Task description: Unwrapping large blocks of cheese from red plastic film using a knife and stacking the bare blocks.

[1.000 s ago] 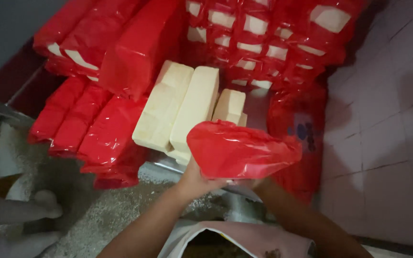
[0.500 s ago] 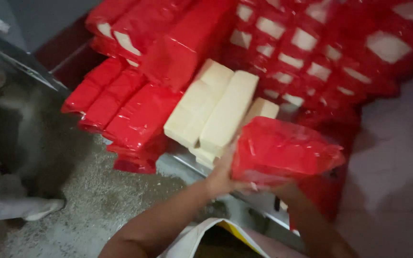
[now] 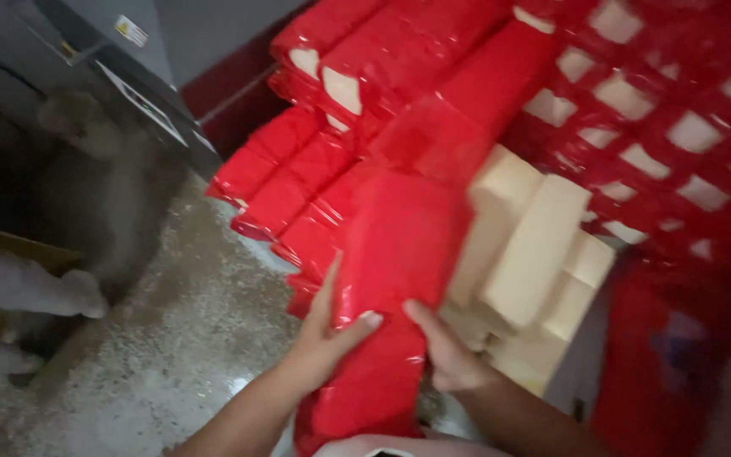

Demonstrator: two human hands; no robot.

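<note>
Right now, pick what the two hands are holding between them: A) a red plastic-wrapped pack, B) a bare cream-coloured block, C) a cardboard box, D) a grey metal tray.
A: the left hand and the right hand both grip the red plastic-wrapped pack, while the bare cream-coloured blocks lie untouched beside it on the stack.

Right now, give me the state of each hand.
Left hand: gripping the red wrapped block.
Right hand: gripping the same block from the other side.
</note>
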